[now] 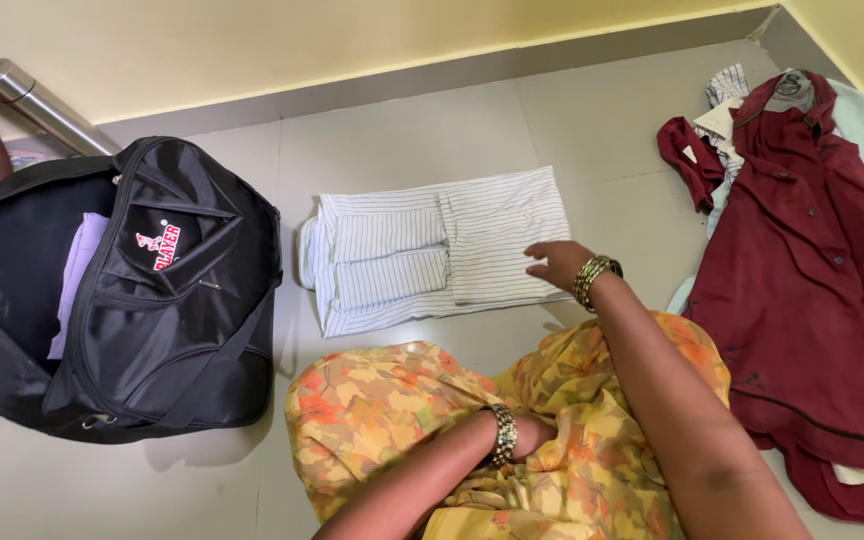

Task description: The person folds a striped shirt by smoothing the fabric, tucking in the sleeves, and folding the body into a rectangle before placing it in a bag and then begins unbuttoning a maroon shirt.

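My right hand (555, 263) lies flat, fingers spread, on the right edge of the white pin-striped cotton shirt (432, 250), which is folded into a soft rectangle on the smooth grey tiled floor (402, 130). My left hand (530, 436) rests in my lap against the floral yellow-orange fabric (392, 400); whether it grips anything I cannot tell. Left: black nylon duffel bag (162, 300), unzipped, holding a lilac garment (77, 275). Right: crumpled maroon button-up shirt (812, 270) in a heap.
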